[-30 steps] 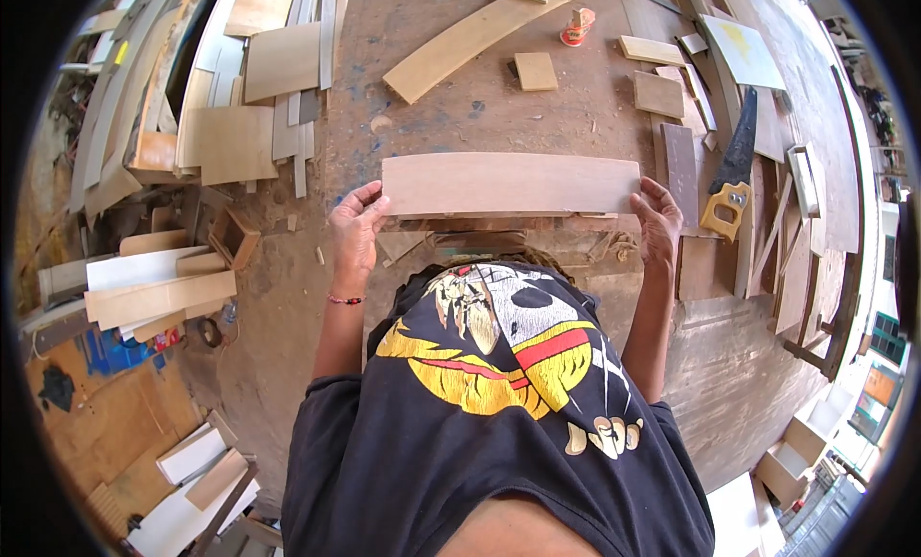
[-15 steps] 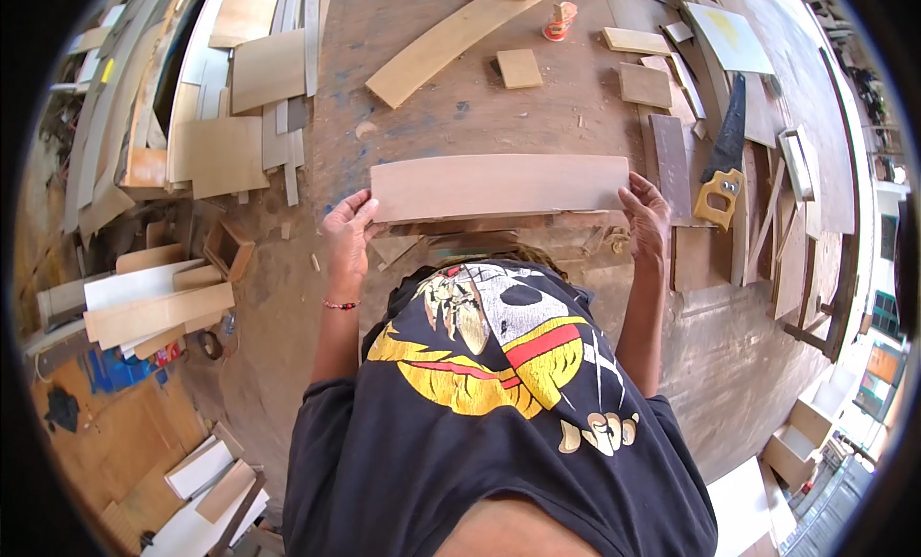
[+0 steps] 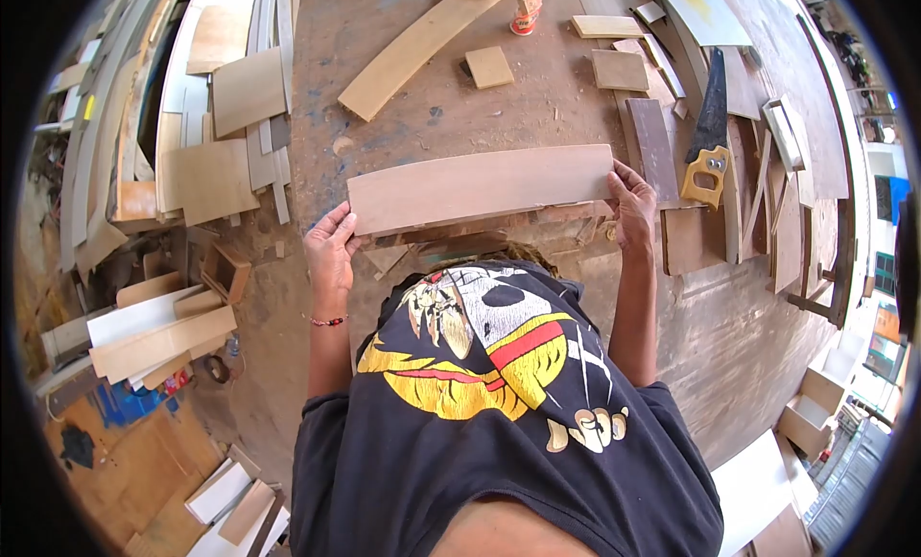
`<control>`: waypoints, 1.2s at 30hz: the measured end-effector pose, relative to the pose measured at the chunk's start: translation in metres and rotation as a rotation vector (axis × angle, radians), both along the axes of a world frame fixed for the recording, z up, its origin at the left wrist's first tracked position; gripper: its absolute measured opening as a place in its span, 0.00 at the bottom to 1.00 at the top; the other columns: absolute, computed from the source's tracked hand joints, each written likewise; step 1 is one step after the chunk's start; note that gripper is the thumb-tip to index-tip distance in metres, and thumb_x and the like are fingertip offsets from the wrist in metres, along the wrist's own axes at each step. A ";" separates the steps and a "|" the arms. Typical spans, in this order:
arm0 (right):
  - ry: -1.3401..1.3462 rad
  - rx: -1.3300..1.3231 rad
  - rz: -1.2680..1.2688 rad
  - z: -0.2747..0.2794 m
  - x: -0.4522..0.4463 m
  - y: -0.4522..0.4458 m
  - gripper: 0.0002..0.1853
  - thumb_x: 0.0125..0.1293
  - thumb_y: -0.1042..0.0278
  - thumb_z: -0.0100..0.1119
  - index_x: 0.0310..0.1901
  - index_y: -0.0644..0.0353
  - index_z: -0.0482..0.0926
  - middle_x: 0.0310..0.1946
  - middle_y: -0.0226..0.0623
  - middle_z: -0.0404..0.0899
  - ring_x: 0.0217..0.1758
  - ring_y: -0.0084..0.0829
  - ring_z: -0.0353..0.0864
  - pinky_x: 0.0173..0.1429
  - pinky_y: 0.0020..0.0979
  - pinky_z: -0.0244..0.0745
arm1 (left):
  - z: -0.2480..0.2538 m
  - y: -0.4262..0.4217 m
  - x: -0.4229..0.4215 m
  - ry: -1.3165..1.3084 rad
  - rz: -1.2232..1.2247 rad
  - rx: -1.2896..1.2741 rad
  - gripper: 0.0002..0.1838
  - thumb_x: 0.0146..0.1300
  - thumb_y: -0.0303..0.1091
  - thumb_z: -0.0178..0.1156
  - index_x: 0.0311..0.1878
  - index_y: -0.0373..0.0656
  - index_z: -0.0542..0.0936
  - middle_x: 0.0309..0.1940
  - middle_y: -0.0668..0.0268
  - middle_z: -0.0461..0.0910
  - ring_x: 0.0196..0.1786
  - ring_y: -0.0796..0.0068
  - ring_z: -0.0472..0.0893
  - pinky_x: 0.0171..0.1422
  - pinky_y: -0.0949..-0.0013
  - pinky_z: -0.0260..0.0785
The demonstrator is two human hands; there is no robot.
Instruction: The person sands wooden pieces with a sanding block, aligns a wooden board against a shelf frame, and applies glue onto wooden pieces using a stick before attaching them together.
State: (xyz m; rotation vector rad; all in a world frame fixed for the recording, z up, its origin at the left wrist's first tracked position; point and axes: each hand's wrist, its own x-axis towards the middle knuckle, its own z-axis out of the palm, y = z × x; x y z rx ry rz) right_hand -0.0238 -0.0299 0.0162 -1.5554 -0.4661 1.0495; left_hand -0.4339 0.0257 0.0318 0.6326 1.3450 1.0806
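Observation:
A long, pale wooden board [image 3: 480, 188] spans the space between my two hands, above the near edge of the worktable [image 3: 384, 140]. Its left end is gripped by my left hand [image 3: 331, 245], thumb on the upper face and fingers mostly hidden behind. At the other end my right hand [image 3: 633, 204] pinches the board in the same way. The board's right end sits a little higher in view than its left. Beyond it on the table lie a small square wood piece [image 3: 489, 68] and a long plank [image 3: 413, 53].
A handsaw [image 3: 708, 140] with a wooden handle lies at the right among wood offcuts [image 3: 620, 71]. A red and white cup [image 3: 526, 15] stands at the back. Stacked panels [image 3: 206, 178] fill the left side, with more board pieces [image 3: 163, 336] below them.
The board has tilted slightly, its left end lower and its right end higher in view. Both hands still hold it. The surroundings have shifted a little as my head turned.

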 end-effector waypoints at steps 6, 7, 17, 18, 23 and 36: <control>0.044 -0.014 -0.014 -0.002 -0.005 0.000 0.15 0.62 0.74 0.58 0.50 0.66 0.75 0.41 0.34 0.80 0.40 0.23 0.80 0.46 0.25 0.77 | -0.007 -0.001 -0.002 0.030 0.000 -0.030 0.13 0.58 0.24 0.59 0.47 0.33 0.78 0.36 0.65 0.81 0.32 0.80 0.80 0.33 0.77 0.75; 0.044 -0.014 -0.015 -0.003 -0.004 0.000 0.15 0.62 0.74 0.58 0.50 0.66 0.75 0.41 0.34 0.80 0.40 0.23 0.80 0.46 0.25 0.77 | -0.008 -0.001 -0.003 0.030 -0.002 -0.029 0.13 0.58 0.24 0.59 0.47 0.33 0.77 0.36 0.65 0.81 0.32 0.80 0.80 0.33 0.77 0.75; 0.115 -0.192 0.076 -0.008 0.004 0.004 0.38 0.64 0.34 0.37 0.59 0.65 0.68 0.55 0.40 0.72 0.60 0.32 0.69 0.67 0.36 0.57 | -0.005 0.001 -0.002 0.129 0.021 -0.101 0.18 0.63 0.42 0.58 0.50 0.40 0.76 0.45 0.67 0.77 0.47 0.78 0.76 0.50 0.67 0.69; 0.118 -0.230 0.144 -0.008 0.005 0.006 0.42 0.62 0.30 0.35 0.60 0.65 0.67 0.57 0.38 0.70 0.63 0.31 0.65 0.69 0.36 0.52 | 0.001 0.003 -0.001 0.119 -0.040 -0.127 0.20 0.64 0.45 0.56 0.51 0.40 0.75 0.47 0.66 0.76 0.49 0.77 0.75 0.52 0.65 0.68; -0.006 -0.449 0.199 -0.002 0.010 0.020 0.44 0.60 0.26 0.32 0.57 0.63 0.70 0.55 0.32 0.71 0.60 0.28 0.67 0.67 0.34 0.55 | -0.005 0.017 -0.004 -0.005 -0.201 -0.190 0.26 0.64 0.56 0.51 0.53 0.43 0.73 0.48 0.66 0.76 0.49 0.74 0.75 0.53 0.63 0.67; -0.040 -0.469 0.390 0.004 0.017 0.032 0.47 0.57 0.22 0.32 0.59 0.62 0.68 0.57 0.40 0.69 0.64 0.34 0.63 0.68 0.40 0.53 | 0.007 0.041 -0.005 -0.261 -0.485 -0.333 0.38 0.65 0.63 0.41 0.60 0.35 0.66 0.54 0.59 0.74 0.55 0.69 0.75 0.57 0.62 0.68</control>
